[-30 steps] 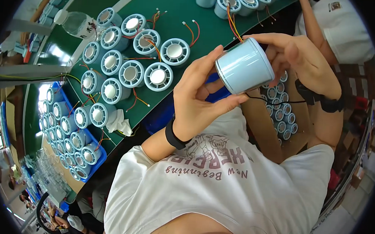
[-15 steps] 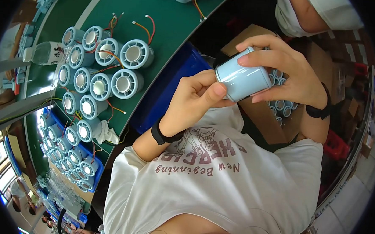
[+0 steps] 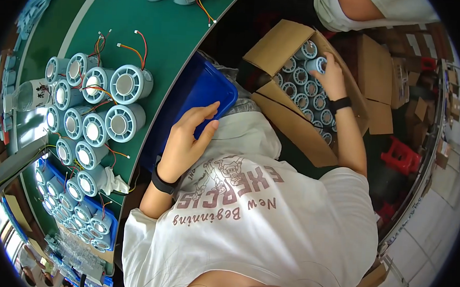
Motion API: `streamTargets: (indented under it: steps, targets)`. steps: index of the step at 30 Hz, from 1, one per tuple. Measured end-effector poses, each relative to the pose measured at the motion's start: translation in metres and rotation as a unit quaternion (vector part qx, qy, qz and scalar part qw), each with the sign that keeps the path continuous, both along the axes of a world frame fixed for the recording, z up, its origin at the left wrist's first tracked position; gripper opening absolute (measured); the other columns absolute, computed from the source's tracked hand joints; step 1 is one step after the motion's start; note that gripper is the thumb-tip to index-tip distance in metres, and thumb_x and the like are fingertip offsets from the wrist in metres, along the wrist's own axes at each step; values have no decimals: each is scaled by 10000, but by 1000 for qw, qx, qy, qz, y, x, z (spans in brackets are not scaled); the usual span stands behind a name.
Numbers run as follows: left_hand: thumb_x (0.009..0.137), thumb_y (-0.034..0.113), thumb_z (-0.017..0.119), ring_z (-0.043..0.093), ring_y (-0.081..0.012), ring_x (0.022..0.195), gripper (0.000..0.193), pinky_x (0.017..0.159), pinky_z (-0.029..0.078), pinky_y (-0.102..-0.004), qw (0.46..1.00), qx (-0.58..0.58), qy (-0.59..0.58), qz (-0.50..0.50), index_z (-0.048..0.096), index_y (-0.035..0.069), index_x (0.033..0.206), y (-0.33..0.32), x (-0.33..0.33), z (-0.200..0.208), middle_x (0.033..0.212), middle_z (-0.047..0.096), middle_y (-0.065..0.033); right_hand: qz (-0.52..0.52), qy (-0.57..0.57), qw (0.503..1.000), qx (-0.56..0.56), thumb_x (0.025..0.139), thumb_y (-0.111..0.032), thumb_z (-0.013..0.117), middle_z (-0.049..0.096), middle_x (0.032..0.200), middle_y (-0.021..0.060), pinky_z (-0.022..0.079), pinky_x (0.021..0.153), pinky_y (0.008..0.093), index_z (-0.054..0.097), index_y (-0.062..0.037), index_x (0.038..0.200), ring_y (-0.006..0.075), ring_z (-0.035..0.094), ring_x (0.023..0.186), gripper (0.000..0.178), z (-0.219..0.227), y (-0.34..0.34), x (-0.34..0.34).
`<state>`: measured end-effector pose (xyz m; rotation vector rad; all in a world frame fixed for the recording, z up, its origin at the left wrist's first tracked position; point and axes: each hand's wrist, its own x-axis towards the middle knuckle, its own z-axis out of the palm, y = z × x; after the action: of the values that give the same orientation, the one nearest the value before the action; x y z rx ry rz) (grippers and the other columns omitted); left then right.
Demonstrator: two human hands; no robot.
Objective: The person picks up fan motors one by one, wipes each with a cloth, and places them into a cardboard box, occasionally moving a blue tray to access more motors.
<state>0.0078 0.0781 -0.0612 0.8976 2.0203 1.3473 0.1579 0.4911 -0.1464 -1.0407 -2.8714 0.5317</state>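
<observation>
The step in hand appears to be the handling of one blue cylinder [image 3: 316, 66] at the open carton [image 3: 293, 124], on the right. The right hand [image 3: 333, 80] reaches in at the far end, thumb and fingertips closed about the cylinder's upper end, among rows of similar units; whether its base touches anything is hidden. The left hand [image 3: 185, 141] is empty, thumb parted from loosely bent fingers, near the blue bin [image 3: 194, 87]. The next move probably calls for a straight, steady path that spares the neighbouring rims. On the left, the green table [image 3: 138, 9] bears ribbed units [image 3: 131, 85] with coloured leads, a clear bottle [image 3: 31, 96] and, nearer, crumpled white tissue [image 3: 115, 182] beside a loaded blue tray [image 3: 114, 226]. At the far right another person's white sleeve [image 3: 403, 8] shows; a red stool [image 3: 402, 156] stands beyond the right forearm, near pale floor tiles [image 3: 434, 216].
</observation>
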Motion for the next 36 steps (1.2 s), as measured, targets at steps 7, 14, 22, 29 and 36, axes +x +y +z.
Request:
streamTargets:
  steps: [7,14,22,29,36]
  targets:
    - [938,81,641,661,-296,1038,310,904,513,-353,999,27,-13,-29,640,-5,1236,-12,10,7,1122,676,-165,-101,-91,984,119,815,-351,800,558,1159,332,515,823,499,420,6,1271,501,584,1016,692,20,-46,-20]
    - [947,93,633,665,-285,1023,294,870,525,-352,998,61,-10,17,643,2,1227,-16,10,7,1090,677,-157,374,197,906,-37,875,-108,702,533,1414,133,447,1013,398,587,-88,1323,320,563,1218,463,174,-175,-116]
    - [951,71,633,685,-215,1002,288,872,537,-310,987,86,-34,130,634,-10,1228,-31,12,16,1115,676,-138,553,226,801,-36,756,-53,753,557,1384,67,358,1094,390,589,-125,1325,304,536,1248,597,152,-262,-214]
    - [958,63,631,678,-199,1029,356,901,535,-305,968,132,-136,167,581,-2,1305,-41,14,17,1142,653,-131,422,132,856,-266,784,-221,830,639,1207,77,485,929,297,569,-51,1312,174,623,1095,613,156,-223,-208]
    - [851,37,760,659,-241,1086,751,908,551,-364,891,335,-262,158,359,32,1486,-16,18,34,1250,554,-143,384,15,666,-639,853,-366,798,661,1100,89,534,826,251,604,44,1212,107,632,966,578,186,-201,-175]
